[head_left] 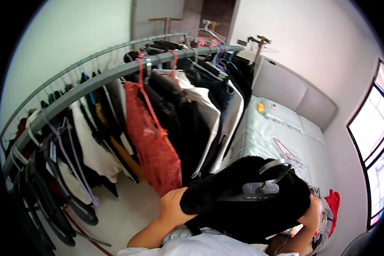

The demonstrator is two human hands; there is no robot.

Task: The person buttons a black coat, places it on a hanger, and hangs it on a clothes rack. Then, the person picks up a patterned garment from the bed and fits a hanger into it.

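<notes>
A black fuzzy garment (pixel 239 219) is held up close in front of me, on a hanger (pixel 260 188) with a curved metal hook and a clear plastic centre piece. My left hand (pixel 171 208) is closed on its left shoulder edge, just below a red lace garment (pixel 153 132) that hangs from the rack. At the opposite edge, my right hand (pixel 312 212) grips the garment, its fingers mostly hidden behind the black cloth.
A long grey clothes rail (pixel 98 79) curves across the left, full of hung clothes. Bare black hangers (pixel 68 196) crowd its near end. Beyond it stands a bed (pixel 264 128) with a red-pink hanger (pixel 286 149) lying on it. Red cloth (pixel 333 209) lies at the right, near a window (pixel 375 141).
</notes>
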